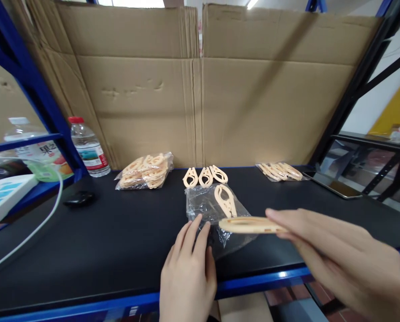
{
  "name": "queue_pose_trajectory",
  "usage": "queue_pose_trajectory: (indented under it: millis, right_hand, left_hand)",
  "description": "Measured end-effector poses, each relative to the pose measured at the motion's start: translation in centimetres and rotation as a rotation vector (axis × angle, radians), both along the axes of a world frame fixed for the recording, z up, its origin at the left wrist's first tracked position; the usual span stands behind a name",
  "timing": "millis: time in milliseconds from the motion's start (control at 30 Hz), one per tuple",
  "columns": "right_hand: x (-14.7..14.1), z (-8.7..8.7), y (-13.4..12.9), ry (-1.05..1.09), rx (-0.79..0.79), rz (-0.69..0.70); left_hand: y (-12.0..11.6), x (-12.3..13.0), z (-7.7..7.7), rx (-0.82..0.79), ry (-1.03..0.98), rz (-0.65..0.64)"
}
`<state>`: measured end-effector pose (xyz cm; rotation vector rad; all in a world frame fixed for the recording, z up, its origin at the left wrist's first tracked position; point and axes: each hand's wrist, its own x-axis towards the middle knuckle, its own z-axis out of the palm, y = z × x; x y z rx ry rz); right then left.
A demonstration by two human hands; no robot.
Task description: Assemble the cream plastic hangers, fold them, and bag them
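A clear plastic bag [200,202] lies at the middle of the black table, with one beige folding hanger [225,201] in or on it. My left hand [189,268] rests at the bag's near left edge, its fingers together over the plastic; whether they grip it is hard to see. To the right, my right hand [337,255] pinches another beige hanger [250,225] by one end and holds it flat above the bag's near right part. Behind the bag stand or lie three more beige hangers [205,177] in a row.
A filled bag of hangers [144,171] is at the back left, another [280,171] at the back right beside a phone [335,184]. A bottle [88,150], a black mouse [80,199] and a white cable [48,219] are left. Cardboard [146,103] walls the back.
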<state>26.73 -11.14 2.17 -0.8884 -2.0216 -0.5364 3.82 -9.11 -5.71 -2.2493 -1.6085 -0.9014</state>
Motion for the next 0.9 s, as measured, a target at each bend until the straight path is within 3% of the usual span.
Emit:
queue_pose_trajectory:
  millis: [267, 633, 767, 900]
  right_hand:
    - [-3.5, -1.5, 0.6, -0.196, 0.041, 0.175]
    - [-7.9, -5.5, 4.0, -0.506, 0.066, 0.031]
    - [-8.7, -5.9, 5.3, -0.606, 0.038, -0.045]
    - [-9.1, -5.6, 6.2, -0.645, -0.024, 0.006]
  left_hand:
    - [-0.2, 0.2, 0.2, 0.000, -0.032, -0.019]
    - [-0.1, 0.2, 0.0, 0.043, -0.073, -0.037]
    - [-0.1, 0.2, 0.0, 0.045, -0.044, -0.025]
    - [-0.1, 0.1, 0.1, 0.044, -0.007, -0.033]
